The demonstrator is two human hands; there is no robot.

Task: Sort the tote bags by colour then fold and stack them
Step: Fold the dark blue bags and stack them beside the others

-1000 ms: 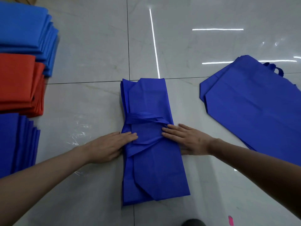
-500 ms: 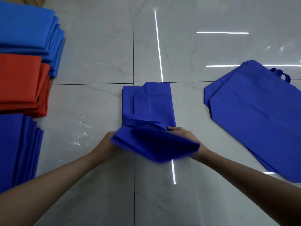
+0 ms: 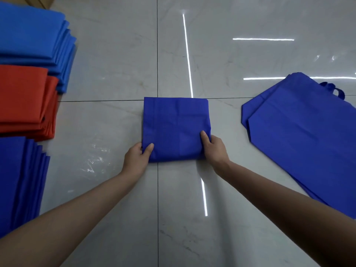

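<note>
Glossy grey tile floor (image 3: 115, 189) fills the head view, streaked with reflections of strip lights. At its middle, just on my side of a grout line, the folded bag (image 3: 176, 128) lies as a dark blue square. My left hand (image 3: 135, 159) pinches its near left corner, thumb on top. My right hand (image 3: 214, 149) grips its near right edge the same way. The fingers of both seem to curl underneath, though the cloth hides them. Along the left edge sit three piles of folded bags: the light blue stack (image 3: 32, 35) farthest, the red stack (image 3: 23, 99) in the middle, the dark blue stack (image 3: 17, 180) nearest. To the right, well apart, the flat bags (image 3: 308, 141) lie unfolded and overlapping, a handle (image 3: 335, 91) looping out at their far side.
</note>
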